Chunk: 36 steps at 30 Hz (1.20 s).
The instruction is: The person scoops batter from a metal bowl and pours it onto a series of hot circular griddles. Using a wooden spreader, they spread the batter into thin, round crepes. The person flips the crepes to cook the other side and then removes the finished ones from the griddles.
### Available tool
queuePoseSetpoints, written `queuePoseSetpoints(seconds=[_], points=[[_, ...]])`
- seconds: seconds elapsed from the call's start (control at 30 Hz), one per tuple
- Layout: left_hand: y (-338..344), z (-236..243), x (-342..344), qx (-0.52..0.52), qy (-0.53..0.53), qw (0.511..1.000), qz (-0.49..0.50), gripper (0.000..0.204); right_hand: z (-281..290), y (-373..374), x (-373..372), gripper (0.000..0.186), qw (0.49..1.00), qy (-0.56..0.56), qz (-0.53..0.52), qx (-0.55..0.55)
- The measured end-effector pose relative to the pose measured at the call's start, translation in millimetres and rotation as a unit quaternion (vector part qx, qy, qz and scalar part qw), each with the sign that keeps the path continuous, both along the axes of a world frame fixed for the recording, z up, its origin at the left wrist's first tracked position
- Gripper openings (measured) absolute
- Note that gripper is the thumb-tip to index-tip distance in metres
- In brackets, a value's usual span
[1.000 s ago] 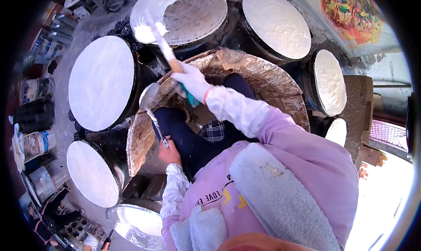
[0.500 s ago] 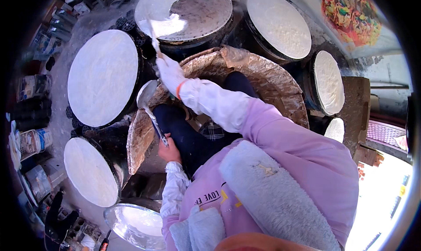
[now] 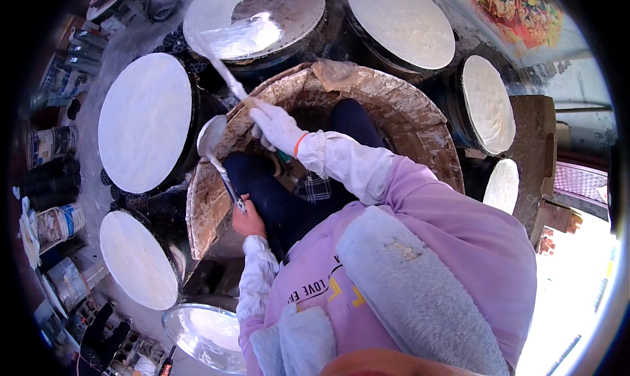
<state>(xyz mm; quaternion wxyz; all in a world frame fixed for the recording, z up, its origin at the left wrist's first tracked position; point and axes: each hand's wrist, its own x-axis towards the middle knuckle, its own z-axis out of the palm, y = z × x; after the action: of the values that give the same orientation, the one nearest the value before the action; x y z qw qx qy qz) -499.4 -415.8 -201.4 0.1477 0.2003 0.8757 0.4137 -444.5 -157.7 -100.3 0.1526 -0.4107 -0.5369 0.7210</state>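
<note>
Right hand (image 3: 275, 125), gloved, grips brush (image 3: 220, 64) reaching onto top griddle (image 3: 289, 11), half-coated with batter. Left hand (image 3: 248, 220) clenched on ladle (image 3: 211, 136) at the rim of the basket (image 3: 420, 133).

I count six round griddles around me: five fully coated in white batter, like the big one at my left (image 3: 144, 123), and one only partly coated (image 3: 256, 15). One metal bowl (image 3: 203, 333), one ladle (image 3: 213, 139), several tins (image 3: 52, 146).
</note>
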Motion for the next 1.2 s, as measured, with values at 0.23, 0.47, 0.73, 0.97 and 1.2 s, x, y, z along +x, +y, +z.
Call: queuePoseSetpoints(seconds=[0.23,0.47,0.73,0.97,1.2], points=[[15.0,7.5,8.7,-0.022,0.024,0.999,-0.018,0.023,27.0,67.2,120.2,0.045,0.996,-0.086,-0.028,0.007],[35.8,4.2,11.7,-0.034,0.033,0.997,-0.061,0.024,36.8,71.6,117.6,0.045,0.995,-0.055,0.077,0.015],[49.2,4.3,18.0,-0.058,0.04,0.995,-0.072,0.024,35.7,133.6,188.5,0.048,0.983,-0.141,0.048,0.106],[69.5,12.9,23.3,-0.109,0.077,0.986,-0.099,0.025,15.8,123.4,192.4,0.047,0.986,-0.061,0.15,0.048],[68.4,10.1,22.7,-0.101,0.075,0.988,-0.094,0.025,29.4,200.0,211.3,0.048,0.982,-0.123,0.064,0.128]])
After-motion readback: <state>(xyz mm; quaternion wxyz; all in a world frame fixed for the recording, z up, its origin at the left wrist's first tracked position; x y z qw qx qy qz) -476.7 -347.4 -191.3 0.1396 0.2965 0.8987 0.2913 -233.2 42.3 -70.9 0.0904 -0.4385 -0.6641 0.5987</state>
